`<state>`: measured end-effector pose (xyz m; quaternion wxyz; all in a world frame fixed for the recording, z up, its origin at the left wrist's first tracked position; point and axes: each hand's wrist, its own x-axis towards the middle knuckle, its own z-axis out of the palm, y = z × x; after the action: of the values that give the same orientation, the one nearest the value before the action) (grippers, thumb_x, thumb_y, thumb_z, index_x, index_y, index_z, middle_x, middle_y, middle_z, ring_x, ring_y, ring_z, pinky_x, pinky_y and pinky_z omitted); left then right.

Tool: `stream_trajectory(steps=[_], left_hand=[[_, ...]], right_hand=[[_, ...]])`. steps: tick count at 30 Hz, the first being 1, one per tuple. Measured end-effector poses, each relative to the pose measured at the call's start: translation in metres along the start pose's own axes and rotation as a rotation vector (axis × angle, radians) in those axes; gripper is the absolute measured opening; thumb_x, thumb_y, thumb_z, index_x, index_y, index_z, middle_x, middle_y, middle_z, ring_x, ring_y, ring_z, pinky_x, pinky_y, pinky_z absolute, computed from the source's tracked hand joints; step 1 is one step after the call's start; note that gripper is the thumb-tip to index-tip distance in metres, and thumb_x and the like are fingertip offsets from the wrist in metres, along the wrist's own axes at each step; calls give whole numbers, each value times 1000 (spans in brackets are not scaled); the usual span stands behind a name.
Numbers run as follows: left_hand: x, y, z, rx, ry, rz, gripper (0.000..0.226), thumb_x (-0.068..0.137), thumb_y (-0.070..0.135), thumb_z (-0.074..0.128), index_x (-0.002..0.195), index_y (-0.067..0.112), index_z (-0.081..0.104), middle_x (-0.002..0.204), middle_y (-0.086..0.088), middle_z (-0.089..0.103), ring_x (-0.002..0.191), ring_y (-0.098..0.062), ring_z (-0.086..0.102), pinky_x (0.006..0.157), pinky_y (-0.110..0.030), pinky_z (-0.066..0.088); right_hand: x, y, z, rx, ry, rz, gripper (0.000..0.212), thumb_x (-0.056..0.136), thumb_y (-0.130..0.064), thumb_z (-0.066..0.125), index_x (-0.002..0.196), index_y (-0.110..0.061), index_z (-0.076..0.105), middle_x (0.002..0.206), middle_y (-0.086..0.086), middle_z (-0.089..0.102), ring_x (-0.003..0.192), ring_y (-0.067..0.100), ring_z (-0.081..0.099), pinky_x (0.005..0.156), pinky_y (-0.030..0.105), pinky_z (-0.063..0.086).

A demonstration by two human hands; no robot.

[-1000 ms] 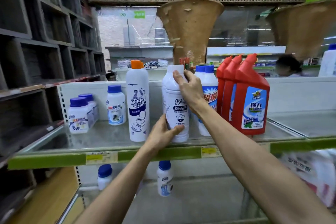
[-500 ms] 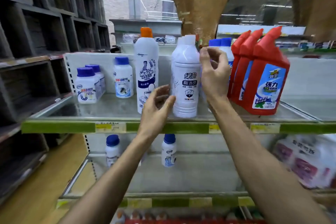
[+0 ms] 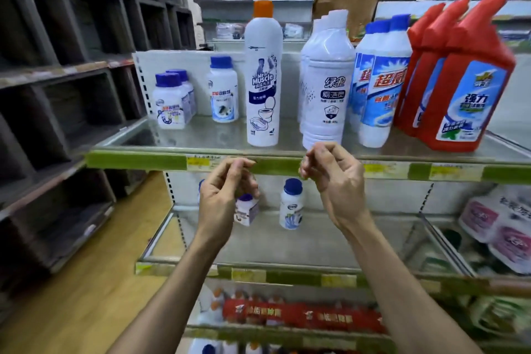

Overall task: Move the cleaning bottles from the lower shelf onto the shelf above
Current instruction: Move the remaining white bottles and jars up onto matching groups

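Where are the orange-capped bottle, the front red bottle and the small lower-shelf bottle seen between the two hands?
Orange-capped bottle (image 3: 263, 86): head view, on its printed white body.
Front red bottle (image 3: 467, 103): head view, on its blue label.
Small lower-shelf bottle (image 3: 291, 208): head view, on its white body below the blue cap.

orange-capped bottle (image 3: 263, 75) reads "mr muscle"; red bottle (image 3: 471, 100) reads "强力".
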<state>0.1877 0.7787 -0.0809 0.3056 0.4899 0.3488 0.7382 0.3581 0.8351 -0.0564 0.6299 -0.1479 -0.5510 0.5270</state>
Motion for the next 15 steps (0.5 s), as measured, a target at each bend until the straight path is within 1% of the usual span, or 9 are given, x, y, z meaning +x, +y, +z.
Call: stream_trajectory(steps=[2,4,5,6,8,10,12,15], left_hand=[[-7,-3,-9,14,27,-16,25,96,24,48,93,6,65,62,-5,60,55,-25,56,59,-27,51],[-13,-8,-19,28,68,-37,27,98,23,47,95,2,64,61,-4,59,55,-26,56,60,-27,51],[-17,-9,-25,34,91,-47,28,99,22,47,96,1,63,61,-4,59,54,-25,55,59,-27,51],[-19,-10,-30,38,111,-51,28,100,20,45,96,-1,63,61,-4,59,53,-23,55,58,-27,50],[-23,-12,-42,53,152,-62,28,103,15,43,97,-3,64,61,-5,59,53,-23,55,57,-27,50],[-24,-13,-56,74,184,-83,28,104,15,43,96,-1,65,63,-6,59,54,-25,55,58,-29,50],[-21,-12,-70,84,196,-103,28,104,17,45,94,3,67,64,-6,59,54,-24,56,58,-30,51],[-15,-10,-93,93,180,-133,28,103,16,45,92,6,68,65,-7,60,54,-22,57,57,-29,50]], right_hand=[[-8,8,1,1,-58,29,17,89,-27,67,75,-20,70,68,0,62,63,16,55,62,28,48],[-15,19,2,-24,-132,70,21,84,-39,75,76,-20,70,69,0,62,64,17,55,64,28,48],[-18,25,3,-42,-155,97,19,83,-38,75,75,-20,71,70,0,63,65,18,55,64,28,48],[-22,30,6,-48,-177,132,16,85,-33,72,74,-21,71,70,0,63,65,19,55,64,28,49],[-28,42,13,-70,-225,192,18,89,-22,64,73,-19,71,69,0,65,64,18,57,63,27,50],[-33,51,24,-81,-271,228,19,90,-14,59,75,-15,70,68,0,66,63,15,59,61,25,50],[-36,61,36,-101,-312,248,17,90,-13,59,77,-12,69,68,2,66,63,15,59,61,26,49],[-34,81,50,-227,-400,300,14,92,-17,63,81,-14,72,73,7,67,69,20,60,66,31,51]])
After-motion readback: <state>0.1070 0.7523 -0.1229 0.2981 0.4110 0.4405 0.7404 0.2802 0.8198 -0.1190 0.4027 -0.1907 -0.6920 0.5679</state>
